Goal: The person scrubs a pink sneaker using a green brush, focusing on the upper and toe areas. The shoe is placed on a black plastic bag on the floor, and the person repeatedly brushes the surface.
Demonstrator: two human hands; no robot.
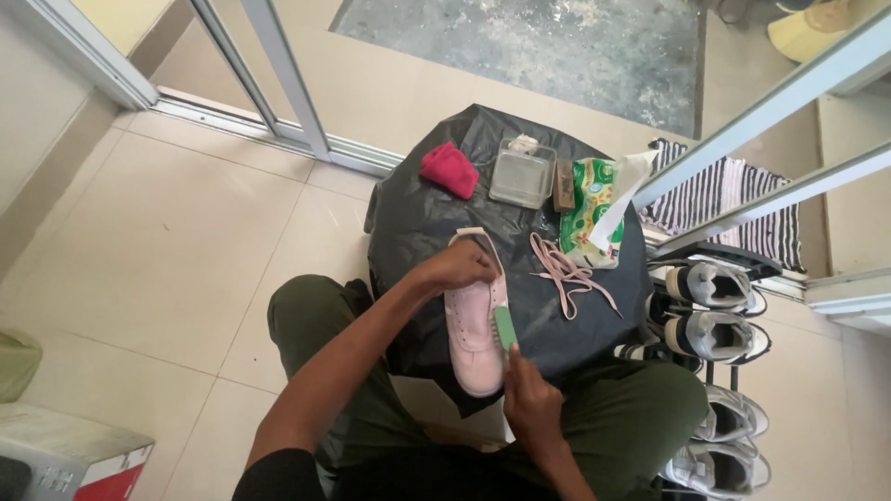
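The person sits at a small round table (408, 223) draped in black plastic. The left hand (457, 266) is closed over the opening of a pink shoe (471, 339) lying at the table's near edge, toe toward the person. The right hand (531, 397) grips a green brush (505, 328) held against the shoe's right side. Loose pink laces (564, 271) lie just beside it. Farther back sit a red cloth (449, 170), 1 clear plastic box (522, 173) and a green packet (594, 211).

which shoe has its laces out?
The pink shoe on the black-covered table, held by both hands. Its pink laces lie loose beside it; the grey-white rack shoes are untouched.
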